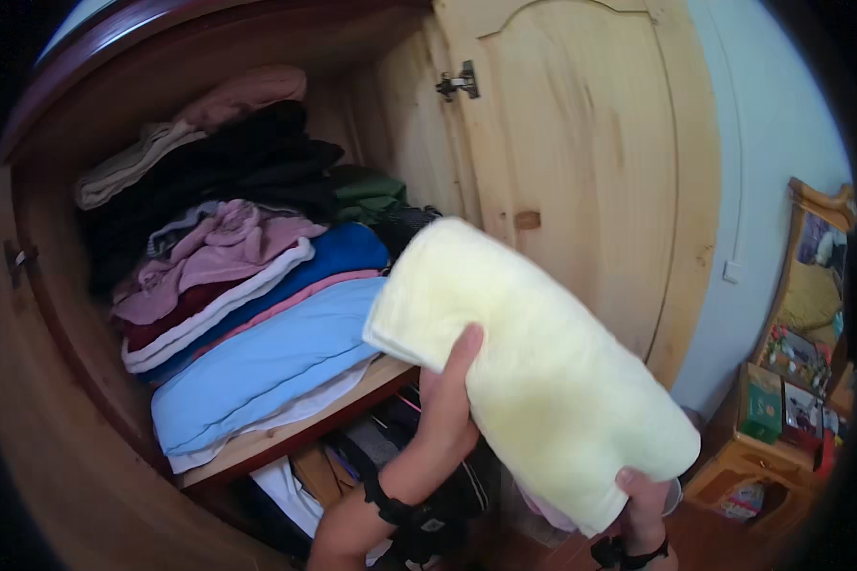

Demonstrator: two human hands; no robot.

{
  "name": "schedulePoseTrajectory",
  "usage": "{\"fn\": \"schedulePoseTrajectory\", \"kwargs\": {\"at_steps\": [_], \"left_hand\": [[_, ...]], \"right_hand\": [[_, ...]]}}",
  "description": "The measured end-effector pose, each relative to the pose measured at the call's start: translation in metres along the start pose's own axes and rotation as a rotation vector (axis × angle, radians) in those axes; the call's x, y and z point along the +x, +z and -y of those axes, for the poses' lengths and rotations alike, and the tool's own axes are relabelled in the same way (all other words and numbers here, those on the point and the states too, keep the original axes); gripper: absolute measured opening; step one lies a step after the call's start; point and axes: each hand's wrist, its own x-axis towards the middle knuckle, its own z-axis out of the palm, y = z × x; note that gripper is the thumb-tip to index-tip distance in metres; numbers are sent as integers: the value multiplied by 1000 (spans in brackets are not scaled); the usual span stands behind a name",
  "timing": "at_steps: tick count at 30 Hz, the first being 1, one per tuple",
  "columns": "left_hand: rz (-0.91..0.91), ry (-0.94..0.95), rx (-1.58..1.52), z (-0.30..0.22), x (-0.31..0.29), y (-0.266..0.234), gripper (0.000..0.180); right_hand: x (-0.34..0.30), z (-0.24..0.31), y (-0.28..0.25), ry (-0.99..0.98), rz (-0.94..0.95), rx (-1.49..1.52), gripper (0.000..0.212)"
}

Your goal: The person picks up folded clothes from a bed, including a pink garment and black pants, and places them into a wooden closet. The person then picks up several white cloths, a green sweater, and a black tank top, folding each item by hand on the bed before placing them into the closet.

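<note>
A thick, folded pale yellow plush cloth (543, 352), perhaps a towel or small blanket, is held up in front of the wardrobe, tilted down to the right. My left hand (455, 385) grips its near left edge, thumb on top and the other fingers mostly hidden underneath. At its lower right end my right hand (644, 500) holds on, also thumb uppermost. Some pinkish fabric (548, 512) shows below the cloth; whether it is held too, I cannot tell. Left of the cloth, a folded light blue cloth (267, 366) lies at the bottom of a stack on the shelf (295, 433).
Above the light blue cloth are pink, white, blue and dark red fabrics (224, 252), with black clothes (224, 157) behind. Bags and fabrics (400, 476) fill the space below the shelf. An open wooden door (581, 162) stands at the right. Farther right is a mirrored wooden dresser (767, 476).
</note>
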Motion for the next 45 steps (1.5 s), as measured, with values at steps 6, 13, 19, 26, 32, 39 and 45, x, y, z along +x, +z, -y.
{"fn": "schedulePoseTrajectory", "kwargs": {"at_steps": [6,13,19,26,32,39,45], "left_hand": [[38,282,318,-109,101,26,55],[143,412,500,-233,250,66,56],[63,307,589,-262,416,43,49],[-172,438,935,-339,621,-117,73],[-440,141,1407,-333,622,-214,69],[-479,872,2358,-247,515,-71,52],[46,-126,1959,-236,444,-57,66]], "right_hand": [[105,0,107,-64,173,189,65],[235,14,234,-119,308,489,54],[335,-8,283,-276,314,391,51],[380,-35,360,-28,255,322,46],[395,-71,374,133,256,272,42],[403,-103,335,220,184,144,42],[391,-112,335,214,168,126,42]]}}
